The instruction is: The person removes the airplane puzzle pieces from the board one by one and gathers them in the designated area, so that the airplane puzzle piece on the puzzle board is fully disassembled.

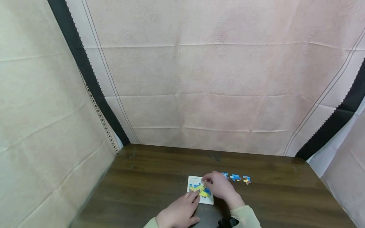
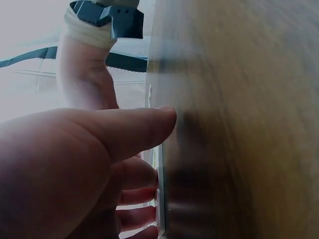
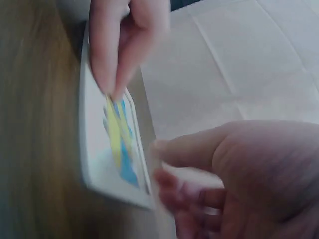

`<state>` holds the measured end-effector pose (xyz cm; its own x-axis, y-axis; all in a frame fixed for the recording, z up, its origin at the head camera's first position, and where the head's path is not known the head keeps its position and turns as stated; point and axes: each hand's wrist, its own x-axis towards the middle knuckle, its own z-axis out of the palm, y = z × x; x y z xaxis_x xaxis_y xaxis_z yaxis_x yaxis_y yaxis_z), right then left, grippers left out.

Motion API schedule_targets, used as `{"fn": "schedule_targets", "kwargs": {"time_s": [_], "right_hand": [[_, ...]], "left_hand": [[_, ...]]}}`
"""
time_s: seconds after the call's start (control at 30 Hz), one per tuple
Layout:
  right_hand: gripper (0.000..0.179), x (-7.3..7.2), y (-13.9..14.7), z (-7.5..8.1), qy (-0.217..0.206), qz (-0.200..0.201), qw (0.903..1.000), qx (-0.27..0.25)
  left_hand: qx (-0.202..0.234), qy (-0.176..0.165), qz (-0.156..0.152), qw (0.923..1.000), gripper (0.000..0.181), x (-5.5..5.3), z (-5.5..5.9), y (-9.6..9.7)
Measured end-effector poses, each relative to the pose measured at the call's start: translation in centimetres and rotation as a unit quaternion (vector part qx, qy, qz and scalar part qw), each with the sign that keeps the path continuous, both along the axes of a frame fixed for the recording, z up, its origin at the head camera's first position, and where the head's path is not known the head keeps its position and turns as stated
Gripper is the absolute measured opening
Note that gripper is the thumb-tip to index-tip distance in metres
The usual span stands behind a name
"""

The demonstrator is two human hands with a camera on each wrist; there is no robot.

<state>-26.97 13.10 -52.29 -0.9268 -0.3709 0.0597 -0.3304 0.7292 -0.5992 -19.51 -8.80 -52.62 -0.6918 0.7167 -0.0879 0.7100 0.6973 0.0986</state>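
Nearest the lens in the left wrist view was our left hand (image 2: 70,159), its thumb stretched clear of the wood. The puzzle board (image 1: 207,202) lay flat, with the yellow and blue picture (image 1: 203,192) inside its white rim. The left hand's fingers were nearly straight and rested on the board from its near left side; we saw nothing gripped there. Our right hand (image 1: 220,186) reached over the board's far right corner, fingers bent, thumb and forefinger close to each other. Whether a piece sat between those tips we could not make out, for the right wrist view was blurred.

We took the step in hand to be fitting pieces into the board. Done well, it called for light, steady pressure from the left fingers so that the board would not slide, and for lining up tabs and notches before pressing down flat; forcing a tilted piece might have lifted its neighbours.

Beyond the right hand were three loose pieces: one partly behind it (image 1: 225,175), a middle one (image 1: 235,177) and a far right one (image 1: 246,180). All lay on the brown table (image 1: 148,177), backed by pale cloth (image 1: 214,76).
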Motion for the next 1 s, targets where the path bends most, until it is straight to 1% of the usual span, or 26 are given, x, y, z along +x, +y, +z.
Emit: {"fn": "schedule_targets", "kwargs": {"time_s": [0.13, 0.2, 0.37, 0.43, 0.63, 0.77, 0.93, 1.0], "right_hand": [[0.018, -0.4, -1.3, -0.6, 0.014, 0.061, 0.9978, -0.021], [0.019, -0.4, -1.6, -0.8, 0.016, 0.073, 0.9969, -0.022], [0.019, -0.4, -2.1, -0.8, 0.016, 0.078, 0.9966, -0.021], [0.017, -0.4, -2.2, -0.7, 0.017, 0.079, 0.9965, -0.02], [0.016, -0.5, -2.4, -0.8, 0.029, 0.08, 0.9963, -0.009], [0.018, -0.5, -2.4, -1.0, 0.027, 0.075, 0.9968, -0.004], [0.019, -0.3, -2.5, -1.1, 0.021, 0.074, 0.997, -0.005], [0.02, -0.3, -2.6, -1.1, 0.019, 0.074, 0.9971, -0.007]], "left_hand": [[-0.008, 0.02, -0.01, 0.9997, 0.073, 0.1, -0.2, 0.2], [-0.01, 0.024, -0.011, 0.9996, 0.074, 0.1, -0.3, 0.3], [-0.009, 0.005, 0.003, 0.9999, 0.079, 0.4, -0.2, 0.4], [-0.008, 0.005, 0.005, 0.9999, 0.08, 0.4, 0.0, 0.3], [-0.007, 0.016, -0.006, 0.9998, 0.079, 0.4, 0.0, 0.2], [-0.01, 0.008, -0.004, 0.9999, 0.079, 0.3, 0.0, 0.2], [-0.011, 0.007, -0.006, 0.9999, 0.078, 0.2, -0.1, 0.1], [-0.01, -0.001, -0.005, 0.9999, 0.078, 0.2, -0.1, 0.1]]}}
